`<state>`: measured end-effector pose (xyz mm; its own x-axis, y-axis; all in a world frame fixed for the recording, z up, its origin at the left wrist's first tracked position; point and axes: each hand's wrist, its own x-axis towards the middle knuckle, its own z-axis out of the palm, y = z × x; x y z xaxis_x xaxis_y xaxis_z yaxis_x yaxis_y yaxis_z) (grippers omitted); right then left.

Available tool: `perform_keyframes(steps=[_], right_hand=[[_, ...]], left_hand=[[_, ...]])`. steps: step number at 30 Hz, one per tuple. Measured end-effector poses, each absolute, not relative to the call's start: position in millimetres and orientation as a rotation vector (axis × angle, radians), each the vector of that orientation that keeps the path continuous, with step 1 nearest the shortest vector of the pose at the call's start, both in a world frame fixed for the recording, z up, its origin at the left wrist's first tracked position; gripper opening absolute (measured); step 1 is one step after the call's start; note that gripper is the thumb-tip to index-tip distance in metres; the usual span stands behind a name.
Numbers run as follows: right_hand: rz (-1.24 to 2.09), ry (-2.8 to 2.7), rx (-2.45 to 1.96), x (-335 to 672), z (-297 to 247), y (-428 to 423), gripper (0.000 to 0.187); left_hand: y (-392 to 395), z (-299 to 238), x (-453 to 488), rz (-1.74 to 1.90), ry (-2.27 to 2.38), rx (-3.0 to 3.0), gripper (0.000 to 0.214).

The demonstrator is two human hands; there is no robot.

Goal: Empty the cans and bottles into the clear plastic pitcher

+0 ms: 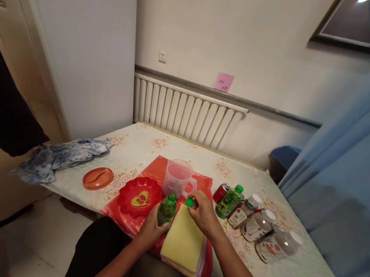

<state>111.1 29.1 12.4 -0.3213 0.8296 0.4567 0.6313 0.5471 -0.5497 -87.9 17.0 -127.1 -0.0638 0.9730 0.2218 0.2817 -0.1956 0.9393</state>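
In my left hand [152, 226] is a green plastic bottle [166, 210], held upright with its mouth uncovered. My right hand [202, 210] pinches a green bottle cap [189, 202] just right of the bottle, apart from it. A folded yellow cloth [183, 238] lies below the cap, with a pinkish layer under it. Behind the bottle stands a clear plastic measuring jug [177, 178], its handle towards my right hand. To the left sits a red scalloped plate [126, 195] with a yellow heart. All these rest on a red plastic sheet [205, 182].
At right stand a red can [221, 193], a capped green bottle [229, 202] and several clear bottles with white caps [258, 226]. An orange lid [97, 178] and a blue patterned cloth [71, 157] lie left. A radiator [187, 113] runs behind the table [133, 139]; a blue curtain [346, 168] hangs right.
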Motion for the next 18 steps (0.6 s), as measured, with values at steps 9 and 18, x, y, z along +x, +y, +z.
perform_keyframes(steps=[9, 18], right_hand=[[0.355, -2.357, -0.984, 81.1, 41.4, 42.6, 0.037], [0.44, -2.363, -0.987, 74.5, 46.3, 44.6, 0.033]], left_hand=[[16.1, -132.2, -87.2, 1.312, 1.389, 1.534, 0.069], [12.8, -123.4, -86.7, 1.309, 1.383, 1.533, 0.064]])
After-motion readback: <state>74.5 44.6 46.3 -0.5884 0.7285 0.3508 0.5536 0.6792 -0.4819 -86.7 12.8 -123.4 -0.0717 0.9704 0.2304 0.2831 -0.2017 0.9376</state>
